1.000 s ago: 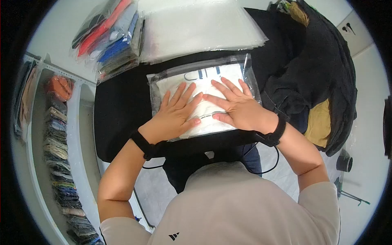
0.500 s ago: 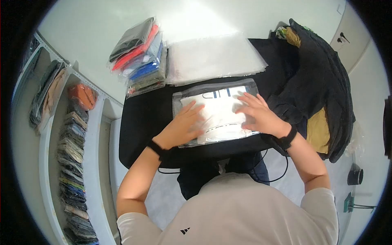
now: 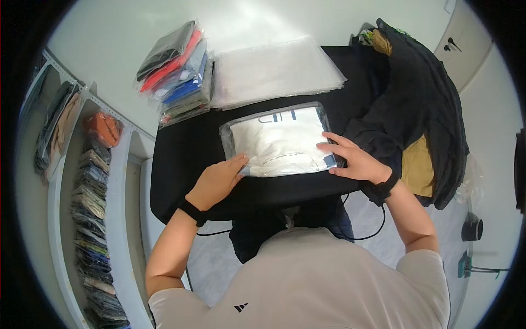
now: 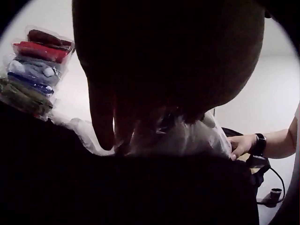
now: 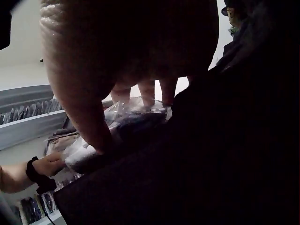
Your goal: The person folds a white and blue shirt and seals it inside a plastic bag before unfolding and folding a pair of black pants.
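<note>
The bagged white garment (image 3: pixel 280 141) lies flat on the black cloth-covered table (image 3: pixel 186 159), in the upper middle of the head view, just below a stack of empty clear bags (image 3: pixel 276 71) and right of a pile of packed coloured garments (image 3: pixel 178 71).

The plastic looks slick and loosely filled, so the packet could slide out of the fingers or sag if it is raised by its edges alone; the dark clothes heap (image 3: pixel 422 104) at the right of the frame sits close enough that a corner could catch on it.

The left hand (image 3: pixel 216 181) is at the packet's lower left corner, fingers curled towards the edge with the tips touching the plastic; the left wrist view is mostly dark with the fingers pointing down onto the bag, so whether they really pinch it I cannot tell. The right hand (image 3: pixel 353 159) rests on the right edge, fingers fairly straight and spread across the bag, thumb along its lower side. Both forearms come up from the lower part of the frame, elbows bent outward, a black wrist strap (image 3: pixel 386 186) on each.
</note>
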A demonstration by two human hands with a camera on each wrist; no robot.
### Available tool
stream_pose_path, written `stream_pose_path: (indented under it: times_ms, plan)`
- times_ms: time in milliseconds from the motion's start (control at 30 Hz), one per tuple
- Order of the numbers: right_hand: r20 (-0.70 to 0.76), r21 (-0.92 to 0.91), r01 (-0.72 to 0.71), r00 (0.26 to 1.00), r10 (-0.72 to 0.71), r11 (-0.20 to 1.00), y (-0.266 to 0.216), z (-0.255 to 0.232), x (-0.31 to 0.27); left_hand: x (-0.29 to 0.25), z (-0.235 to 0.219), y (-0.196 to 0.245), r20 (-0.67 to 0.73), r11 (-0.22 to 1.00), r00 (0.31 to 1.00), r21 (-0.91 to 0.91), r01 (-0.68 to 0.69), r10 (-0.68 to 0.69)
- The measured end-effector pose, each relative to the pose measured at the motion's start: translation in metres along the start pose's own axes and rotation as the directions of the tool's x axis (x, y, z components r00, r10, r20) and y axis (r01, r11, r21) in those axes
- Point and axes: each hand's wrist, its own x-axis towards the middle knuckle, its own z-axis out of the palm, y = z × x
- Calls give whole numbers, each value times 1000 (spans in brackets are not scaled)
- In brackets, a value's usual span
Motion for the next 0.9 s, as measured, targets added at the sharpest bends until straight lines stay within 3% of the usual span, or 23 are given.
stream_pose_path:
  times_ms: [100, 167, 200, 267, 333, 400, 467, 500, 533, 567, 600, 633, 700, 833, 900]
  plan:
    - [-6, 64, -2, 1000, 2, 998, 2, -4, -1, 8, -8, 4, -35, 999, 999, -33, -6, 5]
    - [-13, 98, -6, 1000, 7, 995, 2, -10, -2, 13, -21, 13, 6, 988, 994, -108, 106, -106]
    - [-10, 122, 3, 1000, -2, 993, 1, -13, -3, 14, -26, 15, 1, 989, 995, -111, 101, -101]
    - [-8, 139, 12, 1000, -11, 990, -3, -17, -4, 13, -38, 17, -16, 967, 993, -231, 106, -113]
    - [-32, 283, 22, 999, -13, 959, -9, -23, -3, 12, -50, 19, 2, 940, 991, -318, 126, -132]
    - [-28, 275, 0, 1000, 9, 961, -16, -29, -1, 10, -55, 13, 23, 904, 988, -401, 148, -152]
    - [-27, 271, -19, 999, 27, 962, -18, -28, 6, 8, -56, 5, 38, 753, 970, -623, 211, -241]
    - [-100, 289, 8, 995, 21, 957, -16, -24, 11, 8, -59, 4, 35, 754, 970, -622, 210, -242]
    - [-173, 305, 38, 985, 16, 951, -14, -20, 16, 9, -62, 3, 80, 664, 954, -700, 261, -291]
    - [-175, 303, 42, 985, 12, 952, -10, -16, 22, 11, -66, 0, 129, 564, 935, -767, 306, -332]
    - [-146, 383, -29, 985, 91, 923, -6, -12, 29, 12, -69, -6, 175, 563, 931, -755, 337, -322]
    - [-110, 459, -97, 980, 166, 883, -3, -9, 35, 12, -68, -8, 170, 568, 931, -752, 334, -323]
    - [-125, 514, -43, 984, 124, 857, 0, -6, 41, 10, -63, -11, 92, 483, 920, -828, 284, -382]
    - [-149, 572, -32, 979, 142, 820, 15, 5, 47, -12, -50, -23, 4, 549, 945, -814, 193, -326]
    - [-191, 580, 12, 974, 122, 815, 20, 9, 47, -21, -32, -31, 84, 366, 958, -912, 185, -274]
